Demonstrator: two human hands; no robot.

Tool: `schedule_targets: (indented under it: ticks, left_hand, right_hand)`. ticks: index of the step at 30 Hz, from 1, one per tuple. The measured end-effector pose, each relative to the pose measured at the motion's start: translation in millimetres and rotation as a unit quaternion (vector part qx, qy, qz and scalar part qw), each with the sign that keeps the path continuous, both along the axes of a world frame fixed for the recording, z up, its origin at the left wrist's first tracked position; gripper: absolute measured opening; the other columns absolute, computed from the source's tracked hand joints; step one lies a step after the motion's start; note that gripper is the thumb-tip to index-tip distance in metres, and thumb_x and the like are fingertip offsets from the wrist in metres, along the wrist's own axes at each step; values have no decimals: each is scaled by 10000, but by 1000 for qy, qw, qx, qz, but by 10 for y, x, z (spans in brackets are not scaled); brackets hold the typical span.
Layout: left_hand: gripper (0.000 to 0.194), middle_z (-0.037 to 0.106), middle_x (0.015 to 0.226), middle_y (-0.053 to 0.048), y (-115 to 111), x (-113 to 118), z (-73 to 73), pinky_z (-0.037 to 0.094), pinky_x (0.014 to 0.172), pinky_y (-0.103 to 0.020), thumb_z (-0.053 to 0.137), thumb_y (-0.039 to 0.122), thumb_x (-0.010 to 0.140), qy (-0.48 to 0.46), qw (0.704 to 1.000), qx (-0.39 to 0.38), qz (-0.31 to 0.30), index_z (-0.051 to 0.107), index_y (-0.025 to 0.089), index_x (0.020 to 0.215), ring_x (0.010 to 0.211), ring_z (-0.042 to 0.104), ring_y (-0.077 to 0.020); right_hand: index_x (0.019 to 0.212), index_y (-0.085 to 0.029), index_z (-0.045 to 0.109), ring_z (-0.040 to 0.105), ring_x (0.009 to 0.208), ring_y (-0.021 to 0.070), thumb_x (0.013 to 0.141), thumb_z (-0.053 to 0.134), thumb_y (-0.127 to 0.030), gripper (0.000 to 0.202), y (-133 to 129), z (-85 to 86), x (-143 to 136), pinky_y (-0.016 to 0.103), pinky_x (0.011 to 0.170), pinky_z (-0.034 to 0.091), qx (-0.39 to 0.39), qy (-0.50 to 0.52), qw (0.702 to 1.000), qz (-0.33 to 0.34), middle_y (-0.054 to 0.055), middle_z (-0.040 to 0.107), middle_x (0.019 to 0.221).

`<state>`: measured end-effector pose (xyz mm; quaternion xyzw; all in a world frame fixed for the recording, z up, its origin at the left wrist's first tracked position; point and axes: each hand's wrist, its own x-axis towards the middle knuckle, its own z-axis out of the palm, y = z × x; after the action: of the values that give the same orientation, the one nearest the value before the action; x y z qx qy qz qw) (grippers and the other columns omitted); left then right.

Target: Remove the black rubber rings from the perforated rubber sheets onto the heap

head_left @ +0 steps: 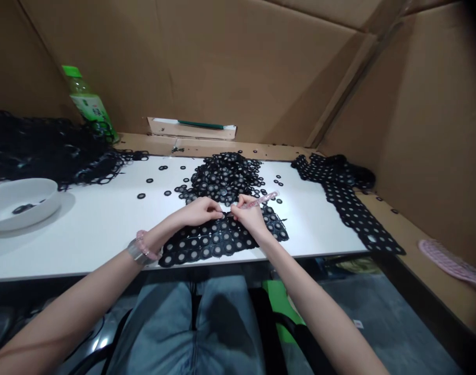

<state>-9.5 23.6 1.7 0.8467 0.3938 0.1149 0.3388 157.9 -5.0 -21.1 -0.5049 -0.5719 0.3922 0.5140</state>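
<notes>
Sheet [216,240] of joined black discs with pale centres, flat along the near edge of the white counter [93,224]. Left hand [202,211] at its far edge, fingers pinched together, anything between them too small to tell. Right hand [250,214] just beside, fingers clenched around a slim clear-pink pen-like tool [264,199]. Just beyond, a heap of loose discs [224,174]. To the left, a white bowl [42,208], tangled black scraps [46,146] and a green-capped bottle [91,107]; to the right, a long dotted strip [351,208].
</notes>
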Motion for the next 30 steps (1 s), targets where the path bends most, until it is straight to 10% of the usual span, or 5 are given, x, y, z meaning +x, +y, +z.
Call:
schedule_targets:
  ticks: [30]
  left_hand:
    - [263, 568, 705, 23, -63, 55, -58, 384, 644, -224, 673, 262, 589, -54, 997, -18, 51, 591, 150, 813, 700, 522, -159]
  right_hand:
    - [455, -214, 335, 408, 329, 92, 582, 524, -134, 241, -164, 42, -24, 205, 384, 279, 9, -31, 999, -4, -85, 400, 334]
